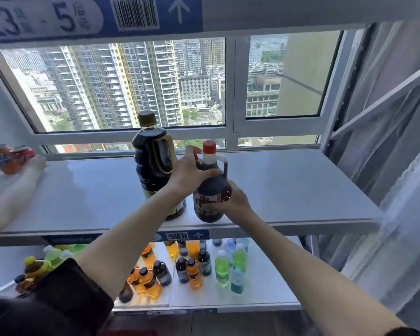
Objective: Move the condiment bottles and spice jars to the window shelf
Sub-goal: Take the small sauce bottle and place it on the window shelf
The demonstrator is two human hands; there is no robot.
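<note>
Two hands hold my red-capped bottle [210, 187] just right of the tall dark bottle [155, 163]: left hand [188, 174] curled round its shoulder, right hand [232, 198] gripping its label. I'd seat it flat on the shelf [289, 185], farther from the near edge, before letting go.

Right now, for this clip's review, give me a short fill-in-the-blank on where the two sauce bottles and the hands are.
1. The red-capped bottle is held by ____ hands.
2. The taller dark bottle has a ____ cap.
3. Both bottles stand on the ____ shelf.
4. The soda cans sit at the shelf's ____ end.

Missing: both; black; window; left
</note>
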